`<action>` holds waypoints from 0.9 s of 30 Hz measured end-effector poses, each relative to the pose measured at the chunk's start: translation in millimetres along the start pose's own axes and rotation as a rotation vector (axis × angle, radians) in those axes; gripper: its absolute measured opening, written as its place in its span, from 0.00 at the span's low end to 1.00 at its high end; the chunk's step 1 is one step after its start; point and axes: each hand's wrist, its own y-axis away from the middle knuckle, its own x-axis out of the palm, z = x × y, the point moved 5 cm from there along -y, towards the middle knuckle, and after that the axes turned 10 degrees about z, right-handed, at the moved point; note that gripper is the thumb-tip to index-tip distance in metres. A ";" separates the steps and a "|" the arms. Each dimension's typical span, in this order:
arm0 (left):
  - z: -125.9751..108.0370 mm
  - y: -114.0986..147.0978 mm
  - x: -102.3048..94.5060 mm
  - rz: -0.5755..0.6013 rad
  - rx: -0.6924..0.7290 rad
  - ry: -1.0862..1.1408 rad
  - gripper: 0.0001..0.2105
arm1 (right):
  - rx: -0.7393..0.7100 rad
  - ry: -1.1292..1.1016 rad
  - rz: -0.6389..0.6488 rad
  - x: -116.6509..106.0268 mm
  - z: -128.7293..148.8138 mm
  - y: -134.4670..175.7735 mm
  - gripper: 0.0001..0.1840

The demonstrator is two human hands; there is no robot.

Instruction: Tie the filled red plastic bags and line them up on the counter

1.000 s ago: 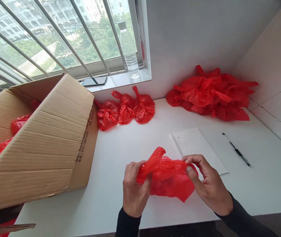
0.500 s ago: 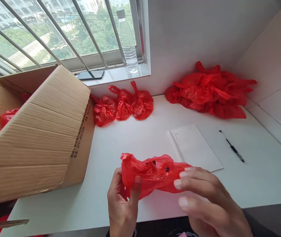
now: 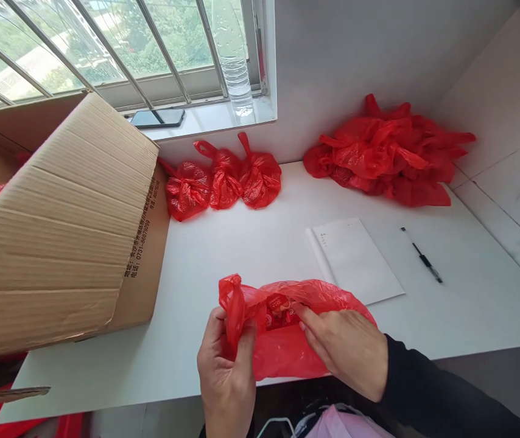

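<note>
A red plastic bag [image 3: 287, 356] is held low over the front edge of the table, its mouth gaping upward. Small shiny red packets [image 3: 278, 309] show inside it. My left hand [image 3: 228, 365] is closed on the bag's gathered left end, thumb in front. From the right, my right hand [image 3: 344, 347] reaches into the mouth, fingertips drawn close together at the packets. Whatever is between those fingers is hidden, and the bag covers part of the hand.
A cardboard box [image 3: 68, 243] with red bags inside stands on the left. Three tied red bags [image 3: 226, 179] sit by the wall. Behind on the right lies a heap of red bags [image 3: 388, 155]. A notebook [image 3: 360, 258], pen [image 3: 424, 258], phone [image 3: 158, 118] and water bottle [image 3: 237, 73] are around.
My right hand has moved from beside the bag into its mouth, and the bag has opened wider. My left hand keeps its hold. The view has tilted downward.
</note>
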 end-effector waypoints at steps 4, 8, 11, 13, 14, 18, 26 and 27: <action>2.7 6.4 4.8 0.026 -0.012 -0.003 0.13 | 0.158 -0.045 0.021 12.6 -12.9 -31.3 0.27; 9.7 11.1 0.0 0.009 -0.031 0.023 0.12 | 0.156 -0.078 0.027 22.5 -18.2 -47.5 0.20; 16.1 15.2 -12.5 -0.060 -0.027 0.049 0.15 | 0.127 -0.110 0.024 19.9 -16.0 -39.6 0.14; 19.5 17.2 -19.0 -0.072 -0.023 0.076 0.17 | 0.138 -0.139 0.005 12.2 -14.5 -29.4 0.15; 20.0 17.6 -20.6 -0.067 -0.015 0.089 0.18 | 0.152 -0.159 -0.013 7.2 -13.9 -24.3 0.14; 9.2 13.8 -16.3 -0.036 0.069 0.059 0.14 | 0.167 -0.324 -0.058 -8.1 -10.4 -12.4 0.09; -18.4 10.7 -6.1 -0.038 -0.025 -0.076 0.13 | 0.114 -0.239 0.172 14.0 -7.8 -12.7 0.12; -16.3 11.4 -8.5 -0.062 -0.074 -0.074 0.15 | 0.136 -0.186 0.197 18.2 -10.2 -12.1 0.14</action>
